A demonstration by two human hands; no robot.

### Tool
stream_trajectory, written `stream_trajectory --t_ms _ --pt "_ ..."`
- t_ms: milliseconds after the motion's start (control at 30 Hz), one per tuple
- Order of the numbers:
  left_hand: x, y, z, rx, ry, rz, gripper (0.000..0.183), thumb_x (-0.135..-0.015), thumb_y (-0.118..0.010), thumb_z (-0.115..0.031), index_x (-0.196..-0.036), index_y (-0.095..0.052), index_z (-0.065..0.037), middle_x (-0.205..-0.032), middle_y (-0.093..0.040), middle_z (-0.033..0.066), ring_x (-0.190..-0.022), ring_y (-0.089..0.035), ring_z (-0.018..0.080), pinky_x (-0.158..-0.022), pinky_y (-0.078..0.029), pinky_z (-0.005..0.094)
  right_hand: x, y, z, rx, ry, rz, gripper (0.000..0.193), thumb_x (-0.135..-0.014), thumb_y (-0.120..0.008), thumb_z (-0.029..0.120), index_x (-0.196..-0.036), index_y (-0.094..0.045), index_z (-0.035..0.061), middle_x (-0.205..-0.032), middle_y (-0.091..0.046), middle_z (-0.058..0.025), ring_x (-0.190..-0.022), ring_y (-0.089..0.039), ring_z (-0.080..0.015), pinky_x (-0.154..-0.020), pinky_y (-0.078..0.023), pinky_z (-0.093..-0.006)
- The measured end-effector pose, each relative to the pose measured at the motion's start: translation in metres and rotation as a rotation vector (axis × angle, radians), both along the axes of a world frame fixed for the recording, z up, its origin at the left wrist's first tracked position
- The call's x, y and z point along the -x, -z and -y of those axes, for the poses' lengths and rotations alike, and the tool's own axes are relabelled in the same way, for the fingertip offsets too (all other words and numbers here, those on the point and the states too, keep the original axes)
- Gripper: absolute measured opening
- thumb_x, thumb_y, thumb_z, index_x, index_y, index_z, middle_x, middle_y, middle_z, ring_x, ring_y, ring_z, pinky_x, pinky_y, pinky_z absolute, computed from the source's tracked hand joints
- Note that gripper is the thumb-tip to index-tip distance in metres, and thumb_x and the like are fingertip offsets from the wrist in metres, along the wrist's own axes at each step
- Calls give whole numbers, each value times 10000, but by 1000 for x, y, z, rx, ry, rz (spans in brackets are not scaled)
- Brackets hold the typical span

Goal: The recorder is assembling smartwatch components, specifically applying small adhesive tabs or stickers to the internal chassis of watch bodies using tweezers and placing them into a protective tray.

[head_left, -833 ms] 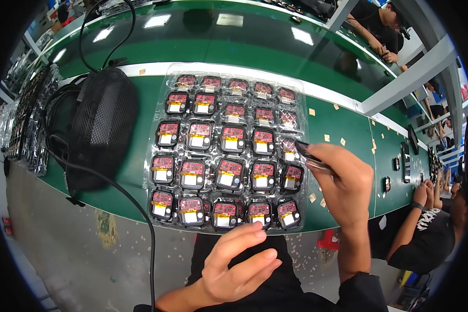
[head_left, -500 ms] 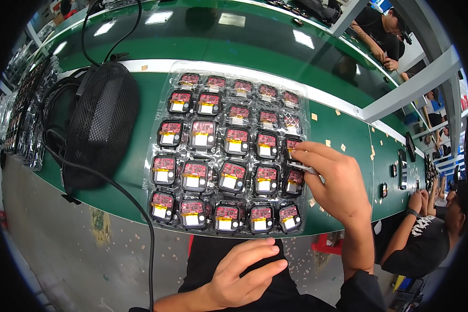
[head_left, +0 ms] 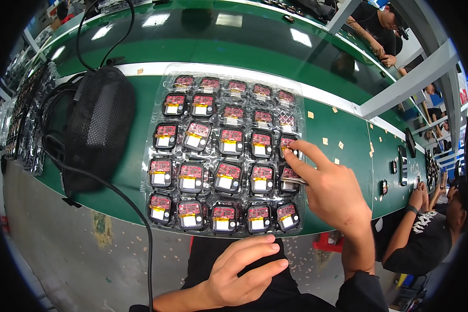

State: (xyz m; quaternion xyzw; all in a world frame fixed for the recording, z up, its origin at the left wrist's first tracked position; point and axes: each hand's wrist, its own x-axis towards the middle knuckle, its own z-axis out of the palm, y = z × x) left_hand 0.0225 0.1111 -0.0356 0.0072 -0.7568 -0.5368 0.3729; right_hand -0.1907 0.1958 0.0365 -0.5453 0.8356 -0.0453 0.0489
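A clear plastic tray [head_left: 152,112] lies in front of me with rows of small black square devices, many showing red circuit boards and white patches. My right hand [head_left: 335,192] is at its right side, with index finger and thumb closed at the rightmost device [head_left: 287,140] of the middle row. Metal tweezers [head_left: 296,180] rest in the same hand, poking out below those fingers over the device beneath. Close to my lap, my left hand [head_left: 239,275] hangs below the tray's front edge, fingers spread and holding nothing.
A black mesh bag [head_left: 101,122] with a black cable [head_left: 125,195] lies left of the tray. Stacked trays [head_left: 28,119] stand farther left. Small tan scraps [head_left: 325,141] dot the green bench [head_left: 333,122]. A grey metal post [head_left: 411,86] and co-workers are at the right.
My right index finger and thumb have come onto the middle row's end device. The tweezers, formerly pointing in between the fingers, now sit lower in the hand. My left hand is nearly unmoved.
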Motion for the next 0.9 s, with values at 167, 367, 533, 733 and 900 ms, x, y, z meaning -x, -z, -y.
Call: stream_trajectory --t_ms 167,367,533,733,900 --pt "7 -18 31 310 -171 16 294 -763 -711 29 -1040 -722 -70 -1134 -655 145 -1053 -688 380 -886 -592 453 -3 -1 -3 20 12 5 595 -768 -584 -57 -1349 -602 68 -1401 -566 -92 -793 -721 -342 -672 -588 -450" --pt "38 -43 95 598 -376 350 509 -873 -763 -288 -1247 -643 35 -1334 -607 215 -1317 -525 451 -1100 -420 521 0 1 -15 152 69 59 581 -782 -556 -73 -1348 -591 53 -1399 -569 -118 -815 -709 -377 -704 -578 -472" --pt "48 -26 119 758 -401 616 681 -902 -675 -461 -1342 -582 51 -1462 -531 209 -1367 -491 391 -1157 -346 528 -2 2 -39 355 181 135 585 -782 -506 -119 -1343 -592 24 -1366 -585 -155 -968 -690 -392 -796 -562 -449" --pt "47 -25 116 789 -440 626 749 -850 -709 -535 -1281 -607 69 -1407 -553 230 -1289 -543 395 -1137 -357 544 34 25 -108 415 514 20 574 -778 -421 -165 -1309 -595 -34 -1339 -587 -215 -1188 -614 -370 -983 -489 -361" --pt "50 -19 118 814 -440 590 759 -844 -693 -568 -1252 -621 68 -1357 -576 224 -1272 -552 390 -1129 -361 550 60 60 -176 384 675 -87 545 -794 -413 -156 -1295 -595 -44 -1323 -599 -201 -1200 -606 -368 -1030 -460 -380"
